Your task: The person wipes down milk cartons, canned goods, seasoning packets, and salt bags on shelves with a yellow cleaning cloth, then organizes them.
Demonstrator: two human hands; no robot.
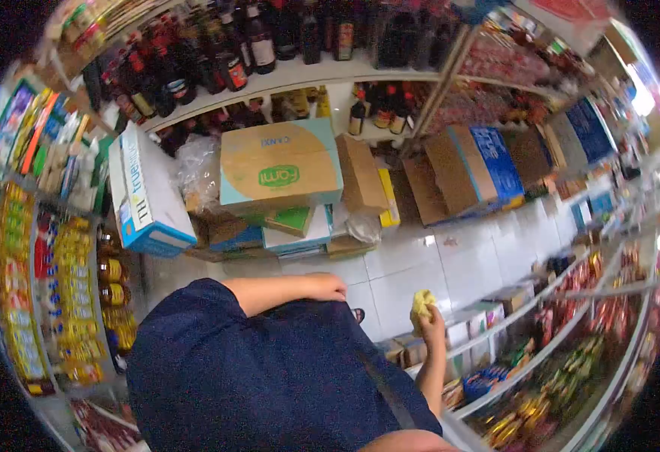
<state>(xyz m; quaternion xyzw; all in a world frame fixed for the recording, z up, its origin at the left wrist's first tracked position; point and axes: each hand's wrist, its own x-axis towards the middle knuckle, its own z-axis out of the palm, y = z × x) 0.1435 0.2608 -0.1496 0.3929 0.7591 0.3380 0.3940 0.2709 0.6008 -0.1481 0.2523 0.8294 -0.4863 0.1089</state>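
My right hand (433,326) is closed around a crumpled yellow cloth (423,303), held out beside the lower shelves on the right. The cloth bunches up above my fingers. My left hand (327,286) is in front of my body at the edge of my dark blue shirt, with its fingers curled in and no object showing in it. Beyond that hand stands a pile of cartons, with a brown and teal Fami carton (281,166) on top. A white and blue TH true milk carton (147,192) leans to the left of the pile.
Shelves of dark bottles (260,41) run along the back. Yellow oil bottles (74,294) fill the left shelving. An opened brown and blue carton (461,173) stands on the white tiled floor (397,275). Packets (488,380) line the low right shelves.
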